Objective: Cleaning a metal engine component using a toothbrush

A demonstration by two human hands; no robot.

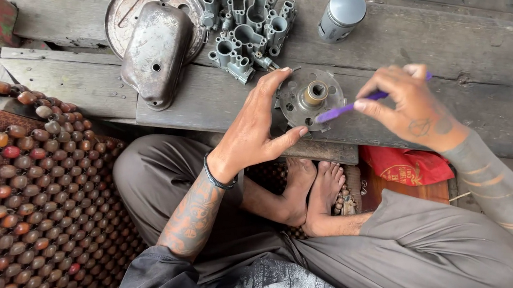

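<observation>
The round metal plate with a brass hub point(310, 99) lies on the wooden table, in the upper middle of the frame. The left hand point(258, 125) steadies its edge with spread fingers, not clenched. The right hand point(412, 104) pinches a purple toothbrush point(347, 109), bristles on the plate rim. I think short strokes and a firm left hand work best

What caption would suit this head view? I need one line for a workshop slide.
Left hand steadies a round metal disc part on a wooden plank while the right hand applies a purple toothbrush.
</observation>
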